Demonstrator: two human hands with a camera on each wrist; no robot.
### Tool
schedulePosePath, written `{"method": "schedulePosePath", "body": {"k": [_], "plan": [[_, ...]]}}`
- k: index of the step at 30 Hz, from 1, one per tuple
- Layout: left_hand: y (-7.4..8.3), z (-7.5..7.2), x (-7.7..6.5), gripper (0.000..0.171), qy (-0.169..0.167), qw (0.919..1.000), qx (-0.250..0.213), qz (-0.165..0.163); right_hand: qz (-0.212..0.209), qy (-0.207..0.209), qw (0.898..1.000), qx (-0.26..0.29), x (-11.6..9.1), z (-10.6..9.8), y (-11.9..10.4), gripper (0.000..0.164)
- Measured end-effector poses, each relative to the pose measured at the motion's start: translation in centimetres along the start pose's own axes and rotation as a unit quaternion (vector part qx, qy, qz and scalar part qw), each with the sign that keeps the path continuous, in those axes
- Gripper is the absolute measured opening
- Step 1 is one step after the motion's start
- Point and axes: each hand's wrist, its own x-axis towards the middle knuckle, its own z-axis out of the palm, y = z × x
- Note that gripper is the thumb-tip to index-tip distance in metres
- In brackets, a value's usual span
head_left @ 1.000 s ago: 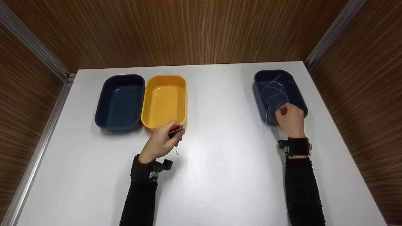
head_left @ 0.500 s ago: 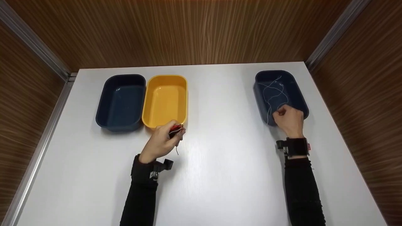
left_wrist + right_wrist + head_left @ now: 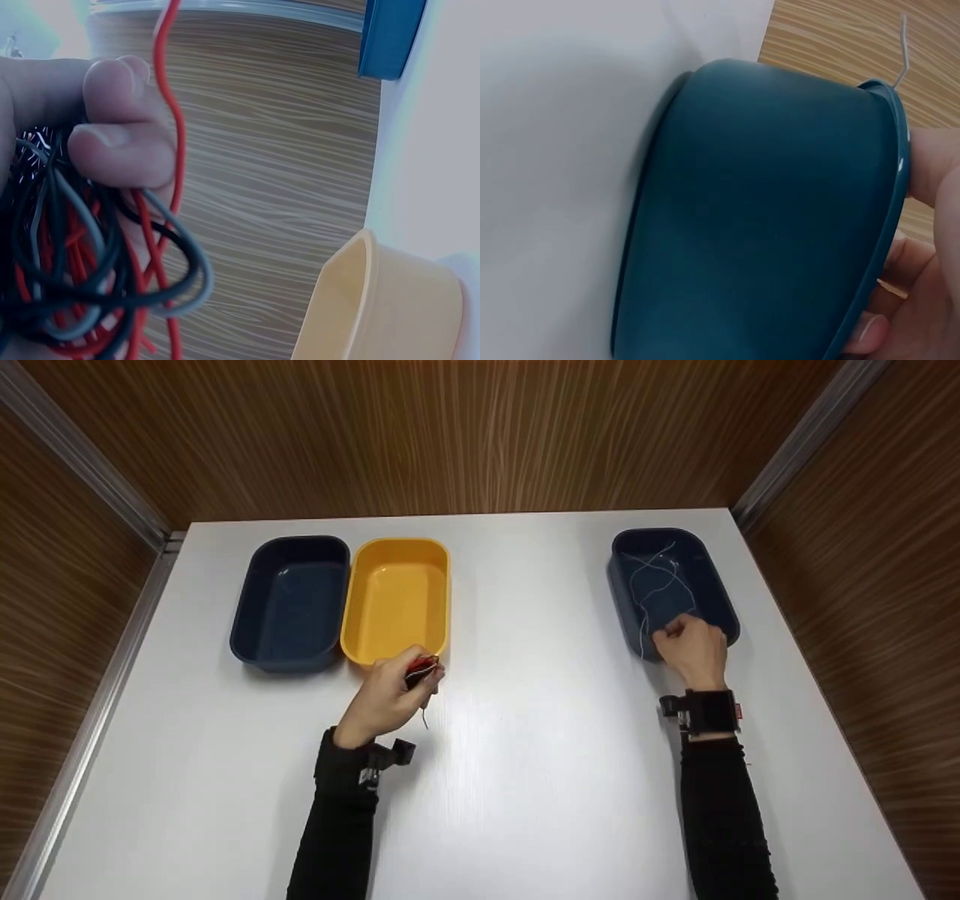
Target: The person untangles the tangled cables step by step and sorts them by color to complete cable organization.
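My left hand [image 3: 386, 697] holds a tangled bundle of wires [image 3: 97, 277], red, black and grey, in front of the yellow bin. In the left wrist view, a red strand [image 3: 176, 120] rises past the curled fingers, and loops hang below them. My right hand [image 3: 691, 652] is at the near end of the right dark blue bin [image 3: 709, 585], fingers curled at a thin grey wire [image 3: 664, 570]. This wire lies in loops in the bin and hangs over its left rim. In the right wrist view, the bin's rim partly hides the thumb and fingertips.
A yellow bin [image 3: 397, 607] stands beside another dark blue bin [image 3: 289, 607] at the back left of the white table [image 3: 525, 697]. Wood-grain panels [image 3: 480, 435] enclose the back and sides.
The right hand has shifted slightly toward the near-left of its bin, and the grey wire near its fingers has moved a little. The left hand keeps its hold on the wire bundle.
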Motion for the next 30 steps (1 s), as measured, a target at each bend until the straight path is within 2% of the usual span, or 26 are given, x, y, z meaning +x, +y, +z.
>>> {"method": "schedulePosePath", "body": {"k": [6, 10, 15, 19, 22, 25, 30], "plan": [[-0.1, 0.2, 0.1, 0.01, 0.0, 1.0, -0.003, -0.002, 0.011, -0.009, 1.0, 0.001, 0.0, -0.2, -0.1, 0.015], [-0.1, 0.6, 0.2, 0.012, 0.002, 0.9995, -0.028, -0.014, 0.007, -0.002, 1.0, 0.006, -0.1, -0.3, -0.2, 0.014], [0.2, 1.2, 0.4, 0.014, 0.022, 0.9949, -0.086, -0.048, -0.014, 0.039, 0.998, 0.036, -0.1, -0.8, -1.1, 0.016], [0.6, 1.8, 0.6, 0.012, 0.048, 0.9881, -0.126, -0.074, -0.056, 0.08, 0.993, 0.064, -0.3, -1.4, -2.7, 0.015], [0.9, 2.3, 0.8, 0.01, 0.061, 0.9812, -0.154, -0.099, -0.115, 0.113, 0.984, 0.079, -0.6, -1.8, -4.2, 0.013], [1.1, 2.6, 0.9, 0.009, 0.069, 0.9738, -0.18, -0.121, -0.178, 0.139, 0.969, 0.1, -1.3, -2.2, -6.1, 0.011], [1.3, 3.3, 1.1, 0.007, 0.07, 0.9697, -0.196, -0.127, -0.252, 0.166, 0.942, 0.149, -2.7, -2.3, -9.9, 0.007]]}}
